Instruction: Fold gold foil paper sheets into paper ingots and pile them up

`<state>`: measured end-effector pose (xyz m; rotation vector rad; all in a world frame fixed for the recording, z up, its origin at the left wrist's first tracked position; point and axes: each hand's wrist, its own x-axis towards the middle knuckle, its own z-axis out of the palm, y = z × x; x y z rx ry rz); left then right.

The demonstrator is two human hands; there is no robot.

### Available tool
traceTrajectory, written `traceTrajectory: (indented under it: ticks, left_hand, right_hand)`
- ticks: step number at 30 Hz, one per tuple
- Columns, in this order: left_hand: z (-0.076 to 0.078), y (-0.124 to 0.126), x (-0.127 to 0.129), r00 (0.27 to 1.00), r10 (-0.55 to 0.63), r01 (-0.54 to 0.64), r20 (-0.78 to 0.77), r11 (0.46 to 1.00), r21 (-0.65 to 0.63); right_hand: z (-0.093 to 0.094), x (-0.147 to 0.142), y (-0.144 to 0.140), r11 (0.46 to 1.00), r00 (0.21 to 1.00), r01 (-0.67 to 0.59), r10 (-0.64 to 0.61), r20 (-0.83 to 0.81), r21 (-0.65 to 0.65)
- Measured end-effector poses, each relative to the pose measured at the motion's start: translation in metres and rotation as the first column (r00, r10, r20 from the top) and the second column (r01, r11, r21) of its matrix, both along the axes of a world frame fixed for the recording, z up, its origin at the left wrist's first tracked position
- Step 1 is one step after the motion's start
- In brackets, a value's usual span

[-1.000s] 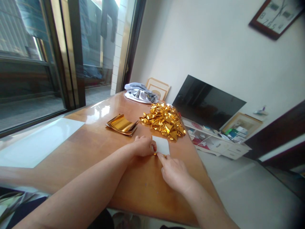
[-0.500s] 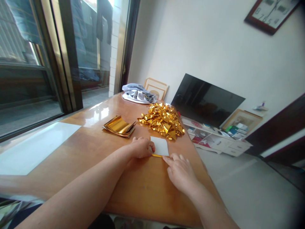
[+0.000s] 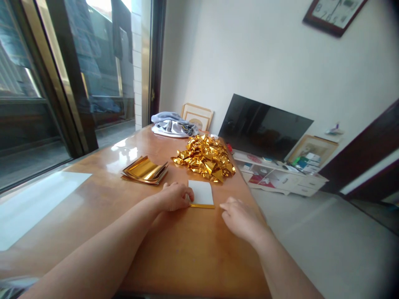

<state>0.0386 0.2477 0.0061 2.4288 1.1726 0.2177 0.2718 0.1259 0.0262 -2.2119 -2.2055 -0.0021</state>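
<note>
A small sheet of gold foil paper [image 3: 201,192] lies white side up on the wooden table, with a narrow gold strip folded along its near edge. My left hand [image 3: 175,197] rests at its left side, thumb and curled fingers closed on the near left corner. Just right of the sheet, my right hand [image 3: 239,218] hovers or rests on the tabletop, apart from the paper; its index finger points toward the folded strip and it holds nothing. Beyond my left hand sits a stack of gold foil sheets [image 3: 145,169], curling up at the edges.
A heap of folded gold foil pieces [image 3: 207,158] lies past the sheet. Folded cloth [image 3: 173,124] is at the table's far end. A white sheet [image 3: 40,203] covers the left side of the table [image 3: 187,257]. A television [image 3: 264,126] and low white cabinet [image 3: 286,180] stand beyond.
My right hand has lifted its finger off the folded strip and moved right, uncovering the strip's right end. My left hand stays at the corner. The view has shifted slightly.
</note>
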Motion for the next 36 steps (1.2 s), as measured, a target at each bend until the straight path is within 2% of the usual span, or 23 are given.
traceTrajectory:
  ticks: [3, 5, 9, 15, 20, 23, 25, 27, 30, 33, 36]
  left_hand:
    - [0.001, 0.0, 0.001, 1.0, 0.01, -0.01, 0.001, 1.0, -0.015]
    - [0.001, 0.0, 0.001, 1.0, 0.011, -0.011, 0.002, 1.0, -0.019]
    - [0.0, 0.001, 0.0, 1.0, -0.003, 0.003, 0.003, 1.0, -0.017]
    - [0.002, 0.001, -0.001, 0.999, -0.022, 0.023, 0.036, 1.0, -0.007]
    - [-0.003, 0.002, -0.001, 0.998, -0.016, 0.018, 0.069, 1.0, -0.026]
    - [-0.007, 0.007, -0.001, 0.985, 0.028, -0.02, 0.171, 0.998, -0.052]
    - [-0.009, 0.011, 0.0, 0.949, 0.095, -0.086, 0.302, 0.995, -0.043]
    - [-0.009, 0.013, 0.002, 0.881, 0.171, -0.177, 0.441, 0.984, -0.028]
    - [-0.006, 0.012, 0.004, 0.78, 0.265, -0.253, 0.566, 0.962, -0.102]
    - [-0.001, 0.003, 0.006, 0.755, 0.286, -0.155, 0.589, 0.952, -0.264]
    - [0.005, -0.006, 0.008, 0.749, 0.236, -0.015, 0.619, 0.94, -0.341]
  right_hand:
    - [0.009, 0.007, 0.014, 0.999, 0.998, 0.033, -0.031, -0.062, 0.027]
    - [0.01, 0.006, 0.023, 1.0, 0.991, 0.014, -0.01, -0.137, 0.028]
    - [-0.005, -0.004, 0.035, 0.998, 0.955, -0.042, 0.056, -0.29, 0.056]
    - [-0.032, -0.005, 0.037, 0.991, 0.921, -0.07, 0.109, -0.375, 0.116]
    - [-0.037, -0.002, 0.036, 0.982, 0.881, -0.117, 0.171, -0.441, 0.147]
    - [-0.037, 0.001, 0.037, 0.976, 0.846, -0.131, 0.2, -0.494, 0.172]
    - [-0.037, 0.003, 0.038, 0.973, 0.815, -0.12, 0.209, -0.54, 0.196]
    - [-0.039, 0.005, 0.041, 0.972, 0.772, -0.071, 0.194, -0.605, 0.222]
    - [-0.042, 0.003, 0.046, 0.971, 0.661, 0.026, 0.163, -0.733, 0.239]
    - [-0.045, -0.003, 0.048, 0.963, 0.547, 0.075, 0.177, -0.818, 0.258]
    - [-0.043, -0.009, 0.047, 0.957, 0.499, 0.089, 0.196, -0.844, 0.274]
